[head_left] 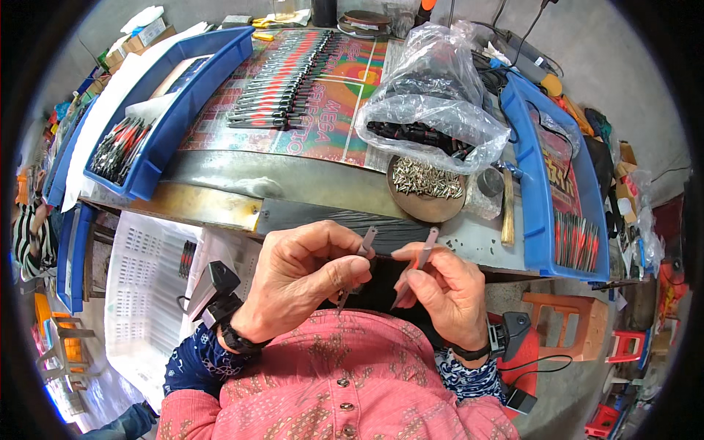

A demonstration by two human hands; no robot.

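Note:
In front of my chest, my left hand [312, 264] pinches a slim grey metal piece [369, 239] between thumb and fingers; its upper end is rounded with a small hole. To its right, my right hand [444, 290] grips a similar flat grey metal piece [427, 249], with a touch of red beside the fingers. Both pieces point upward and stay apart from each other. Fingers cover their middles, so I cannot tell their exact kind. Just beyond the hands lies the black-covered edge [330, 220] of the workbench.
Slim black-and-red tools [279, 81] lie in a row on a patterned sheet. A round dish [418, 211] holds small metal pins, beside a clear plastic bag [433, 95] of black parts. Blue trays [165, 158] [539, 242] flank the bench. A brush [507, 213] and white basket [139, 293] are near.

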